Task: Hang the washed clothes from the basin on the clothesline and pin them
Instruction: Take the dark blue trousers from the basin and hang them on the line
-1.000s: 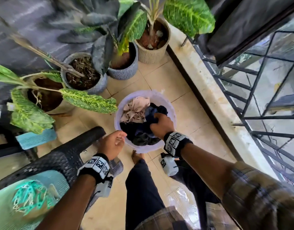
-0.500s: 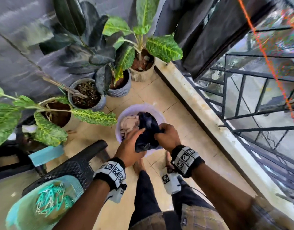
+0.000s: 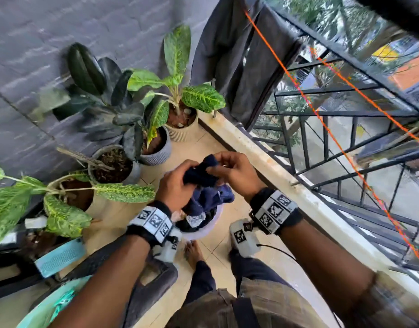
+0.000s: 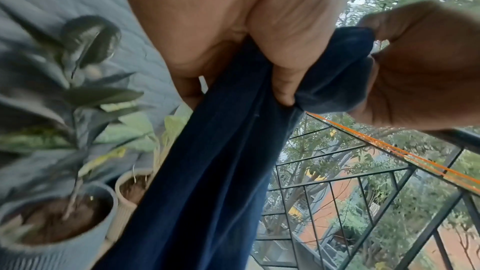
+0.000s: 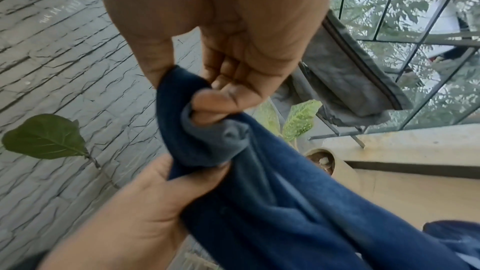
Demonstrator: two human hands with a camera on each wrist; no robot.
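Observation:
A navy blue garment [image 3: 205, 185] hangs bunched between both hands above the pale basin [image 3: 205, 230], which holds more dark clothes and is mostly hidden. My left hand [image 3: 180, 179] grips the cloth [image 4: 221, 171] in its fist. My right hand [image 3: 225, 166] pinches the cloth's top edge [image 5: 197, 141] between thumb and fingers, right beside the left hand [image 5: 135, 208]. The orange clothesline [image 3: 322, 119] runs diagonally along the railing on the right, above the hands. A grey garment [image 3: 241, 67] hangs from it at the far end.
Several potted plants [image 3: 156, 110] line the grey wall on the left. A black chair [image 3: 142, 287] and a teal basket of pegs [image 3: 59, 304] sit at lower left. A concrete ledge [image 3: 298, 185] and black metal railing [image 3: 345, 138] bound the right. My feet stand by the basin.
Both hands lifted the navy garment out of the basin and higher. The left hand left the basin's rim and took hold of the cloth. My view tilted up toward the clothesline.

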